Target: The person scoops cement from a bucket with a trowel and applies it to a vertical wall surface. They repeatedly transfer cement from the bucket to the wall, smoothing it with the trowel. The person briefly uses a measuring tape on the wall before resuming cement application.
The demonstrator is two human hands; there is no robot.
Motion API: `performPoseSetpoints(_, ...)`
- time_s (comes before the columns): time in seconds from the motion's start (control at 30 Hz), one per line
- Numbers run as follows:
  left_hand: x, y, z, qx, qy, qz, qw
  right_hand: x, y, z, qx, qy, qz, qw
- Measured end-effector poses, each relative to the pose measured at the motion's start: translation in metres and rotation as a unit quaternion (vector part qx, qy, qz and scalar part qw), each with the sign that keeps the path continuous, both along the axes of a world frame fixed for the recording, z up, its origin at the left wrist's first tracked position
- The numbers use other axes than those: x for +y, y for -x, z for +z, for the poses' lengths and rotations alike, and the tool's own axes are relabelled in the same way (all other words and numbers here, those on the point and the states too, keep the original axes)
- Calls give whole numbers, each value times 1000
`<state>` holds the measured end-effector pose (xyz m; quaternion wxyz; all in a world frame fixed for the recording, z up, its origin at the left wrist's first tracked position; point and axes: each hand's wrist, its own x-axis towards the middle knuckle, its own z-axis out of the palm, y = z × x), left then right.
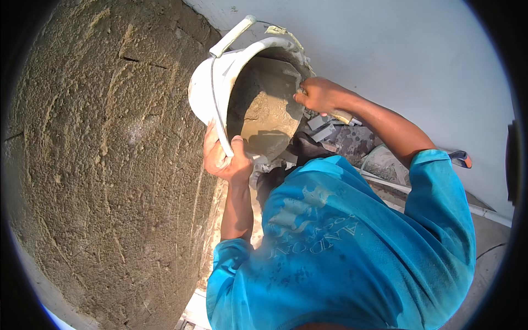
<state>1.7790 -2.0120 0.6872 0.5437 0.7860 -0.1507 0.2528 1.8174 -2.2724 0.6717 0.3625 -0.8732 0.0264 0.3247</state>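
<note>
A white bucket [206, 91] is tilted with its mouth toward me, and wet grey-brown mortar [269, 113] lies inside. My left hand [226, 157] is closed on the bucket's near-left rim, thumb inside and fingers outside. At the bucket's right rim, my right hand [319, 95] is closed around a trowel whose yellowish handle end [342, 116] shows below the wrist. Its blade reaches into the bucket and is hard to tell from the mortar coating. The bucket's wire handle, with its white grip [234, 37], stands up at the far left rim.
A wall coated in rough, wet mortar [110, 165] rises on the left. A smooth pale wall [396, 49] stands at the far right. Rubble and broken pieces [324, 132] lie beyond my body, beside a mortar-smeared container [385, 164]. An orange-and-black tool handle [462, 159] shows at right.
</note>
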Motion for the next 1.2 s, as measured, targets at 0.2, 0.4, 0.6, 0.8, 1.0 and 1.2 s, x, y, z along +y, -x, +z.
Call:
performPoseSetpoints(0.2,-14,-14,15,-6,41,15,999,8,36,49,-108,35,170,979)
performPoseSetpoints(0.4,-24,-13,21,-32,33,20,999,-35,36,16,288,-230,-165,915)
performPoseSetpoints(0.6,-11,-18,29,42,50,30,997,27,19,3,370,-486,-81,788)
performPoseSetpoints(0.8,5,-35,32,194,407,52,891,47,4,48,350,-582,-85,729)
performPoseSetpoints(1.0,17,-17,16,299,442,78,842,70,-25,141,47,-663,-134,735)
performPoseSetpoints(1.2,40,27,9,260,348,156,887,147,-142,187,-594,-320,-274,685)
